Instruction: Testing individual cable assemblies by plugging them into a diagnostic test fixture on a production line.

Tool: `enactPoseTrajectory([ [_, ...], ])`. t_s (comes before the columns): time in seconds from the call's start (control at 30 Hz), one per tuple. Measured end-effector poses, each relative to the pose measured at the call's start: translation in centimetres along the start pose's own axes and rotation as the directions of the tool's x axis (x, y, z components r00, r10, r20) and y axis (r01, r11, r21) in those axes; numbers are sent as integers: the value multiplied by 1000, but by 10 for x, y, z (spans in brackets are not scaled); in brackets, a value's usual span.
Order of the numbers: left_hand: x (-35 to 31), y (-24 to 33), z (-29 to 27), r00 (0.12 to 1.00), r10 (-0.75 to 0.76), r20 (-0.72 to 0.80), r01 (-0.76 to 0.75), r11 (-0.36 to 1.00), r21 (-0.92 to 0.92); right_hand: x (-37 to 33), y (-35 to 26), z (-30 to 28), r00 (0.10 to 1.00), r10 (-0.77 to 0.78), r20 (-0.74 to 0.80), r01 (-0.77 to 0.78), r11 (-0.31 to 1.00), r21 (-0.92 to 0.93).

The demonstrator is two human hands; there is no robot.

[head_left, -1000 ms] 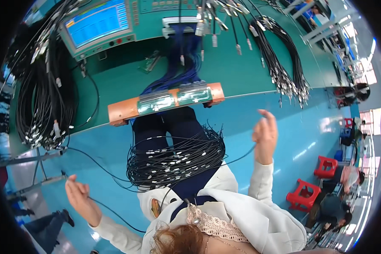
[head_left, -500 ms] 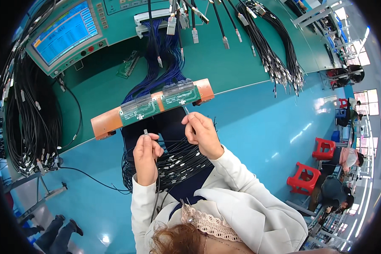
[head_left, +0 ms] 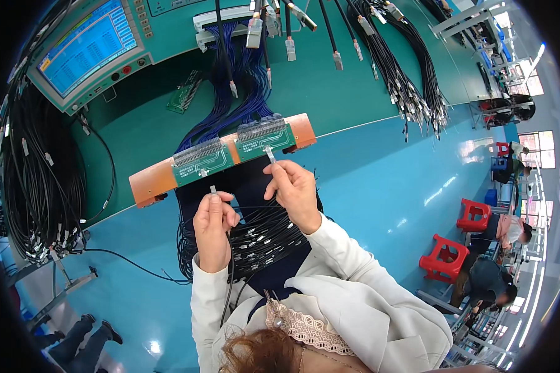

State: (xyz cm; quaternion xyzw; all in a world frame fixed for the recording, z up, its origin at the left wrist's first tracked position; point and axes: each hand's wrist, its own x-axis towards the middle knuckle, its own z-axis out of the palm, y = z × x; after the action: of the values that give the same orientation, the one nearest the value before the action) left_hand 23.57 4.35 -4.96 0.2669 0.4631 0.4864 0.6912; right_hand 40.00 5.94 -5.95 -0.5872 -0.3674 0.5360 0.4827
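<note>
Between thumb and fingers, my left hand (head_left: pixel 214 219) pinches a cable connector (head_left: pixel 213 189), a small metal plug on a black cable running down past my wrist. Its tip is just short of the left green circuit board (head_left: pixel 204 163). My right hand (head_left: pixel 292 191) pinches another metal cable plug (head_left: pixel 272 158), whose tip meets the near-edge socket of the right green circuit board (head_left: pixel 264 138); how deep it sits I cannot tell. Both boards are mounted on a copper-coloured bar (head_left: pixel 150 182) at the table edge, with blue wires (head_left: pixel 216 123) leading from them. Many black cables (head_left: pixel 255 242) lie across my lap.
A tester with a lit screen (head_left: pixel 87 46) stands at the back left of the green table (head_left: pixel 330 93). Black cable bundles hang at the left (head_left: pixel 43 180) and lie at the back right (head_left: pixel 410 68). A loose circuit board (head_left: pixel 183 93) rests behind the bar. Red stools (head_left: pixel 445 258) and people are farther right.
My right hand has moved slightly left and up, bringing its plug to the right board's socket. The left hand's plug has risen a little nearer the left board. The view has shifted slightly.
</note>
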Motion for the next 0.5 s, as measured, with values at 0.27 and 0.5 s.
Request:
enactPoseTrajectory([
  [0.27,7,-8,-6,1000,23,11,-22,996,-84,1,-6,11,997,64,-31,-60,991,117],
  [0.5,11,-1,-6,999,17,32,-13,991,-132,3,-9,9,999,40,18,-42,989,138],
])
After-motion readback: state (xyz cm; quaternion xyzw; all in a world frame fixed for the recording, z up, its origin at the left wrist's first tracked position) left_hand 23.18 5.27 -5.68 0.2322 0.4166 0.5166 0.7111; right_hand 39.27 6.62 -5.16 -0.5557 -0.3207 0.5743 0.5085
